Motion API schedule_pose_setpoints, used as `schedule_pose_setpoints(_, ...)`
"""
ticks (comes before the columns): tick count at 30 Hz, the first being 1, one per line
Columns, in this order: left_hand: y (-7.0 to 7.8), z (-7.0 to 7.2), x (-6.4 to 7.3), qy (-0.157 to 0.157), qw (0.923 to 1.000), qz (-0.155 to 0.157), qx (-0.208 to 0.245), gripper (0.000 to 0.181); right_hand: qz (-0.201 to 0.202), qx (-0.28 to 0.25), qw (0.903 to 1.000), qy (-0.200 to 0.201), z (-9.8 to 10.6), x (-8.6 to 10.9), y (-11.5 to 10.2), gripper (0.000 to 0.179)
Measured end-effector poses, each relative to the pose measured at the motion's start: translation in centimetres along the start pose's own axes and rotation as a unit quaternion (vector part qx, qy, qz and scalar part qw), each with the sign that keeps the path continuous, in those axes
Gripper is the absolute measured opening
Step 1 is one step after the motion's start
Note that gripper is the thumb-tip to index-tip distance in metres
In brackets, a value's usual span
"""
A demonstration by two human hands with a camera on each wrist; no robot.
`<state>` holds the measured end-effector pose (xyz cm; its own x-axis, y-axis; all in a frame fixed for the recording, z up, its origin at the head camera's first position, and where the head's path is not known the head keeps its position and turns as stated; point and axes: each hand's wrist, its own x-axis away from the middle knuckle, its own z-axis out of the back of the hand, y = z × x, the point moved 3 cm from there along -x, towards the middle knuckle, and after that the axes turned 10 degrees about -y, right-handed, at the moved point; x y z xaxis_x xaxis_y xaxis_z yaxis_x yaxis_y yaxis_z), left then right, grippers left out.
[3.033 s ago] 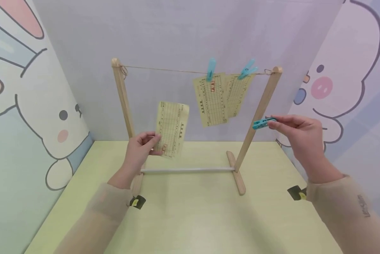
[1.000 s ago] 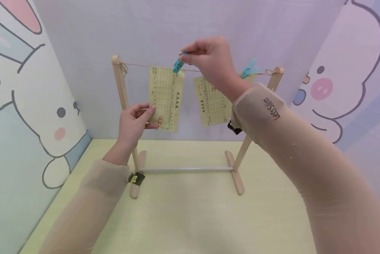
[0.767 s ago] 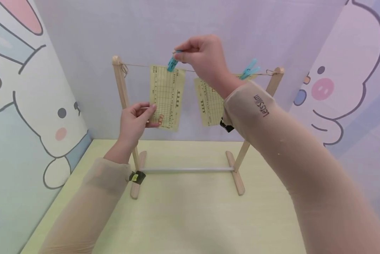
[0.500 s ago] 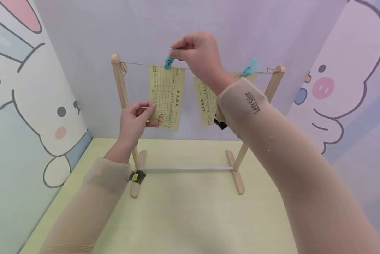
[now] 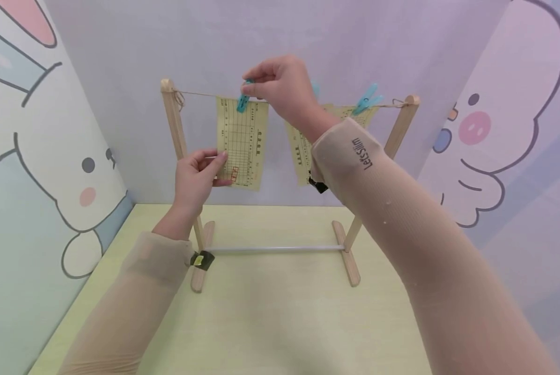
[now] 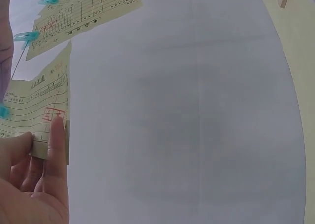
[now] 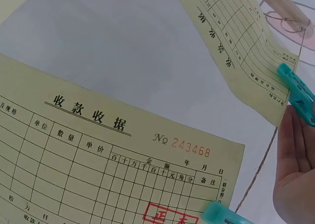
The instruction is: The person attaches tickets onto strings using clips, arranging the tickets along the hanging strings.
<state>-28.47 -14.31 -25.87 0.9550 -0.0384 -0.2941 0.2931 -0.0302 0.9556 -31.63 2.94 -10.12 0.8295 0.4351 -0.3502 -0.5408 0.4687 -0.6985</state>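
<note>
My left hand (image 5: 195,174) pinches a yellow receipt slip (image 5: 244,146) by its lower left edge. The slip hangs upright, its top edge along the string (image 5: 198,94). A teal clothespin (image 5: 242,104) is pinched in my right hand (image 5: 282,86), its tip over the slip's top edge. In the right wrist view this clothespin (image 7: 294,88) overlaps the slip's edge at the string, with the right hand (image 7: 295,155) beside it. The left wrist view shows thumb and fingers of the left hand (image 6: 37,182) on the slip (image 6: 47,93) near its red stamp.
Two more receipts hang to the right, partly behind my right arm; one clothespin (image 5: 368,99) shows there. Wooden posts (image 5: 174,120) hold the string, and a pale bar (image 5: 275,249) joins their feet above the yellow table (image 5: 280,312). Cartoon panels flank both sides.
My left hand has raised the receipt slip to the string. The right hand has carried the clothespin from the far right to the slip's top edge and lowered it slightly.
</note>
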Motion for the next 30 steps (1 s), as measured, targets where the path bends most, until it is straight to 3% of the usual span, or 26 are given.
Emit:
schedule_pose_setpoints(14, -0.1, 0.2, 0.3, -0.001, 0.9992, 0.021, -0.035, 0.035, -0.03, 0.002, 0.997, -0.071, -0.5, 0.2, 0.4, 0.051)
schedule_pose_setpoints(22, 0.0, 0.3, 0.1, -0.004, 0.999, 0.022, -0.039, 0.039, -0.02, -0.003, 0.9971, -0.073, -0.4, 0.5, 0.4, 0.054)
schedule_pose_setpoints(30, 0.0, 0.8, -0.1, -0.003, 0.9956, 0.043, -0.083, 0.042, 0.014, 0.084, 0.9955, -0.041, 0.6, 1.5, 0.6, 0.059)
